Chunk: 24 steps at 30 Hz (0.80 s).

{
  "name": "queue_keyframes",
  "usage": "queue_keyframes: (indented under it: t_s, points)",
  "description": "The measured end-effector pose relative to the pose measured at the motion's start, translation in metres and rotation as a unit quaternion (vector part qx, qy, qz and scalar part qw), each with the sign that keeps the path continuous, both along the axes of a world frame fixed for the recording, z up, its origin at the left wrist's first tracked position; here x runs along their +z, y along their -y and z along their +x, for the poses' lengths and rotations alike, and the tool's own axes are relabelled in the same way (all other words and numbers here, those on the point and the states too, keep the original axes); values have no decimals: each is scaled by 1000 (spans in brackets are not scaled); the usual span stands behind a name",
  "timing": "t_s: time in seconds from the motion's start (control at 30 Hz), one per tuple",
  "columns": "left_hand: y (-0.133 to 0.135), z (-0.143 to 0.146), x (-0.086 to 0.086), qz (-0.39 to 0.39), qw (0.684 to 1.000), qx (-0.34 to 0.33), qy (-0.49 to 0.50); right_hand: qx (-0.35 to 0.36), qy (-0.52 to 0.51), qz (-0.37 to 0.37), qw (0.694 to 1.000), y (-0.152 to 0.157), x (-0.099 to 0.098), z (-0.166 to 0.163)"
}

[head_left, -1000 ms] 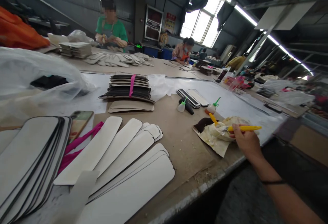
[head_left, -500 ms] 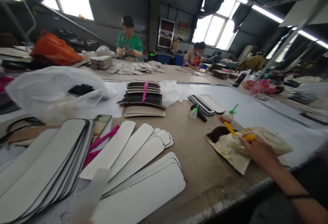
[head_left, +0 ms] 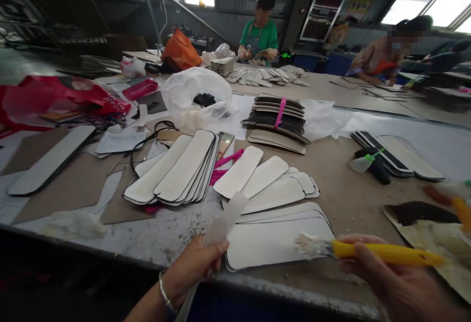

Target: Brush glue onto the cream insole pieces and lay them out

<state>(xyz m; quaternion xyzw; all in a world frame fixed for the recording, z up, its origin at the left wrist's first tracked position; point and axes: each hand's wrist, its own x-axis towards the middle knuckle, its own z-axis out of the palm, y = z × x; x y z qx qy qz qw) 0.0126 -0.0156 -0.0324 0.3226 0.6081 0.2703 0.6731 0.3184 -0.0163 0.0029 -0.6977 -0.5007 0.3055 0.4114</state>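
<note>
My left hand [head_left: 193, 269] is closed on a long pale strip [head_left: 224, 221] that slants up over the table edge. My right hand [head_left: 395, 282] grips a yellow-handled brush [head_left: 375, 252], its gluey bristles hovering over the nearest of several white rounded strips [head_left: 274, 236] fanned out on brown board. A second fan of white strips with dark edges [head_left: 180, 172] lies to the left. A glue-smeared paper [head_left: 437, 243] sits at the right.
A black banded stack [head_left: 277, 116], small glue bottle [head_left: 362, 162], phone [head_left: 224, 143], pink bands [head_left: 226, 162] and plastic bags [head_left: 196, 91] lie further back. Two people work at the far side of the table.
My view swung left. My right hand carried the brush from the glue paper over to the white strips. My left hand with the pale strip came into view.
</note>
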Motion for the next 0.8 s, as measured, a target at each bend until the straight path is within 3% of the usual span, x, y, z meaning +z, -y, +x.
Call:
queue_keyframes:
  t_s: [0.07, 0.13, 0.23, 0.47, 0.8]
  points:
    - [0, -2, -2, 1, 1000, -8, 7, 96, -150, -80, 981, -3, 1, -48]
    - [0, -3, -3, 4, 1000, -12, 11, 105, -225, -80, 965, -7, 2, -87]
    - [-1, -5, -5, 4, 1000, -16, 16, 86, -229, -85, 966, -12, 1, -116]
    - [-1, -7, -10, -1, 999, -33, 26, 70, -146, -113, 980, -11, 5, -114]
    - [-3, -9, -14, 15, 998, -53, 24, 35, -139, -67, 987, -8, 3, -129]
